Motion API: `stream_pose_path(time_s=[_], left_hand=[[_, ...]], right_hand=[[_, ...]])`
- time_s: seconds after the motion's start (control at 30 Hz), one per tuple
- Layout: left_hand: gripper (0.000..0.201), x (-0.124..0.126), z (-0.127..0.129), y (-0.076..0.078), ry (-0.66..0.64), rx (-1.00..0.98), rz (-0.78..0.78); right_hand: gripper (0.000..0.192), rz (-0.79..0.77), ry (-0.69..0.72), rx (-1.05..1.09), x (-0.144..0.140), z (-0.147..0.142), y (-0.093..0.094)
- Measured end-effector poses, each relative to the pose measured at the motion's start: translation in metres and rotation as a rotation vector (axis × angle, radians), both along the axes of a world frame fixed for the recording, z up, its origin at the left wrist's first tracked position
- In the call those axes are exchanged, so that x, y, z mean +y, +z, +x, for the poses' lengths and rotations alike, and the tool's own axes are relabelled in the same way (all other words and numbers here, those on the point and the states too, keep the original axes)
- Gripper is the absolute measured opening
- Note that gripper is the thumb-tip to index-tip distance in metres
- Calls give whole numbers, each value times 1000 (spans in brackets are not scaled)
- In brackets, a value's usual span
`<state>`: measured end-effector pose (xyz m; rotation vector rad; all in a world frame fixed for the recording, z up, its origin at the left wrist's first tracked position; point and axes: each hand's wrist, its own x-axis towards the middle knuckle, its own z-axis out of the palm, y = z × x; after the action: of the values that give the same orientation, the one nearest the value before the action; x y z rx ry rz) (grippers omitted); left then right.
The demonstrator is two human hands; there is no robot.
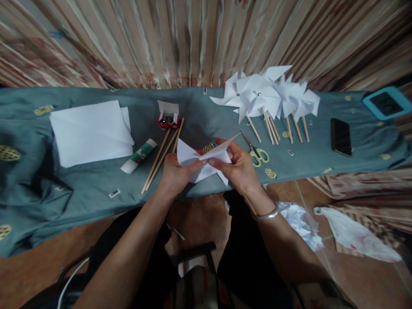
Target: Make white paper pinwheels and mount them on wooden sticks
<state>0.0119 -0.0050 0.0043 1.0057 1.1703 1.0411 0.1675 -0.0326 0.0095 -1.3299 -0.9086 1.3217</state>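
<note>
A white paper pinwheel (pixel 206 174) with its corners folded toward the middle is held above the table's front edge. My left hand (pixel 176 174) grips its left side, thumb pressed near the centre. From the right, my right hand (pixel 240 167) pinches it, with that thumb also at the centre and the fingers behind the paper. Several wooden sticks (pixel 157 161) lie just left of my left hand. Beyond my right hand rest scissors (pixel 258 155) with green handles. A small red box (pixel 168 116) of metal pins stands open behind the sticks.
Finished-looking paper pinwheels on sticks (pixel 257 96) lie piled at the back right. White sheets (pixel 92 133) and a glue stick (pixel 139 156) are on the left. A phone (pixel 341 137) and a blue-framed device (pixel 388 103) lie far right. A bag of paper scraps (pixel 299 223) sits on the floor.
</note>
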Motion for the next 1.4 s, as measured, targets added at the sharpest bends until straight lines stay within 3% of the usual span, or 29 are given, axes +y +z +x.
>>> stream_pose_path(time_s=[1.4], left_hand=[[21, 2, -1, 0, -10, 27, 19]], right_hand=[[43, 24, 4, 9, 2, -3, -6]])
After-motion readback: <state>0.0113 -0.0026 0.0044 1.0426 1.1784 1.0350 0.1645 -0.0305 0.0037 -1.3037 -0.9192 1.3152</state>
